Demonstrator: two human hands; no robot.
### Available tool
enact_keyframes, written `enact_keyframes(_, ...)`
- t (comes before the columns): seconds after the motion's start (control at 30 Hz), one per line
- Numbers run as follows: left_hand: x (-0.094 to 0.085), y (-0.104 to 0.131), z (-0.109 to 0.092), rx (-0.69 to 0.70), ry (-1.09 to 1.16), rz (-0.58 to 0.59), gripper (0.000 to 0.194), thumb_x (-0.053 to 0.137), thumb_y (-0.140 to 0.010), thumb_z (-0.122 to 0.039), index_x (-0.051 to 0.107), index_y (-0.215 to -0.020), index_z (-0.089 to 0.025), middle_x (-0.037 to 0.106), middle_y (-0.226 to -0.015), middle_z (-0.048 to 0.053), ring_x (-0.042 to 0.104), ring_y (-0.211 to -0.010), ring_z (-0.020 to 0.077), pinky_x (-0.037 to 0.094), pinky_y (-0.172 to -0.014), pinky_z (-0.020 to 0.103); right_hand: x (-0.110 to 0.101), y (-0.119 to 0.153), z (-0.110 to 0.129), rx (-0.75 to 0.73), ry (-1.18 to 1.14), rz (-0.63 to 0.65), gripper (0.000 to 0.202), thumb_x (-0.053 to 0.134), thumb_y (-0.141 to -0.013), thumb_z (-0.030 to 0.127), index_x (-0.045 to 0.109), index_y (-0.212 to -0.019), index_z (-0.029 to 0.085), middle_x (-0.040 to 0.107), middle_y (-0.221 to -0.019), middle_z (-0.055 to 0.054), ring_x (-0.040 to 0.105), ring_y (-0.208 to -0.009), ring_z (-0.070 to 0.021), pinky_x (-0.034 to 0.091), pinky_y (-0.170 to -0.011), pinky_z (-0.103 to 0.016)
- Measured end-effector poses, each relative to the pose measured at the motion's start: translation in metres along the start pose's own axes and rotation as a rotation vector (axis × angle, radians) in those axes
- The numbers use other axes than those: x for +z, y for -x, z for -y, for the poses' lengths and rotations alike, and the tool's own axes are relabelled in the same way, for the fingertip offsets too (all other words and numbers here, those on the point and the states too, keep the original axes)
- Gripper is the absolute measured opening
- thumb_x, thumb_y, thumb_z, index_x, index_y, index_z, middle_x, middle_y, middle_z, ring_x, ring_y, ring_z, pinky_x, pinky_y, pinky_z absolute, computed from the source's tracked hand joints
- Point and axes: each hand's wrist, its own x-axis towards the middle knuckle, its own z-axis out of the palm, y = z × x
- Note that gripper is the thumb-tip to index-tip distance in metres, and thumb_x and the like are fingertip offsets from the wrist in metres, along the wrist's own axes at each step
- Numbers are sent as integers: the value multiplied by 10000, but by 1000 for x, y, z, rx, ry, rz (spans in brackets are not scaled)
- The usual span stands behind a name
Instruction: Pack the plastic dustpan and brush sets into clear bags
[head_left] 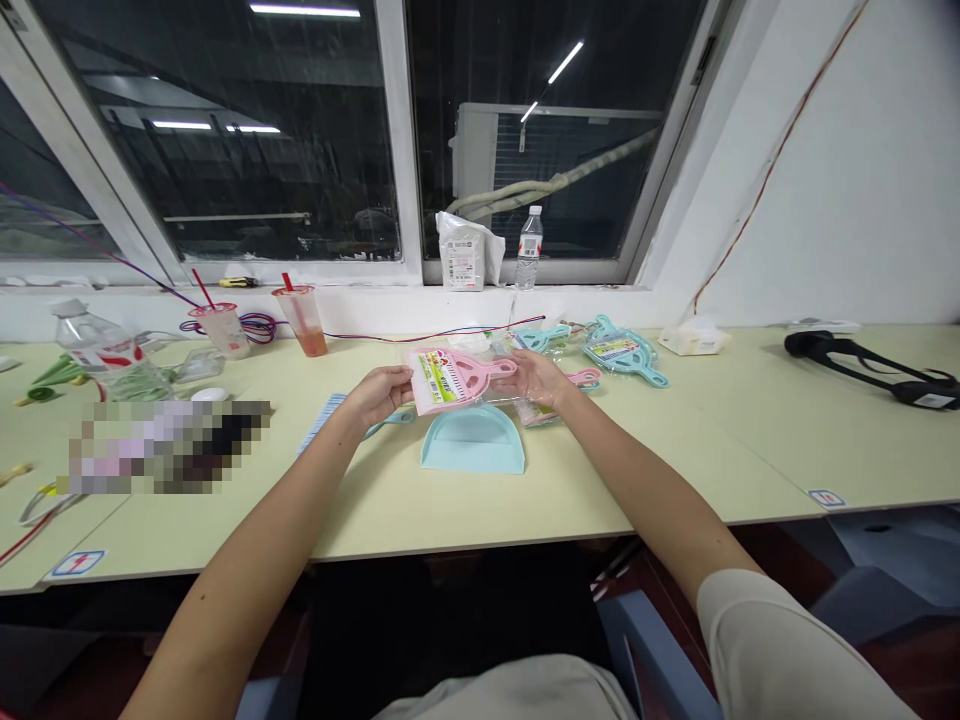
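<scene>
Between my two hands is a pink mini dustpan set [457, 380] in clear wrapping with a green and white label, held above the table. My left hand [380, 393] grips its left edge, thumb and fingers closed on it. At the handle end, my right hand [538, 380] is closed on the handle and the clear wrap. Just below lies an unwrapped light blue dustpan [472, 440]. A light blue brush [319, 420] lies partly hidden behind my left wrist. Another wrapped pink set [585, 378] lies partly behind my right hand.
Wrapped blue dustpan sets [622, 348] lie at the back right, near a tissue pack [694, 338] and a black strap-like object [874, 370]. Drink cups [304, 320], a large bottle [112, 350] and wires stand at left. A water bottle [529, 250] stands on the sill.
</scene>
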Motion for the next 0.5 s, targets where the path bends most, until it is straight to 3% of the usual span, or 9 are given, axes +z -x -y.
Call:
enact_keyframes(0.23, 8, 2, 1, 2, 41, 5, 182, 601, -908, -34, 748, -1011, -2, 765, -1061, 240, 775, -889, 225, 646, -797, 251, 15, 3, -5, -1, 23, -60, 141, 603, -940, 131, 699, -1043, 138, 792, -949, -115, 775, -934, -258, 633, -924, -478)
enact_keyframes(0.5, 11, 2, 4, 60, -6, -49, 149, 721, -864, -131, 762, -998, -81, 769, -1108, 192, 754, -936, 221, 628, -808, 293, 23, 3, -2, -45, -10, -59, 154, 580, -938, 128, 704, -1028, 132, 793, -938, -124, 774, -888, -246, 643, -892, -401)
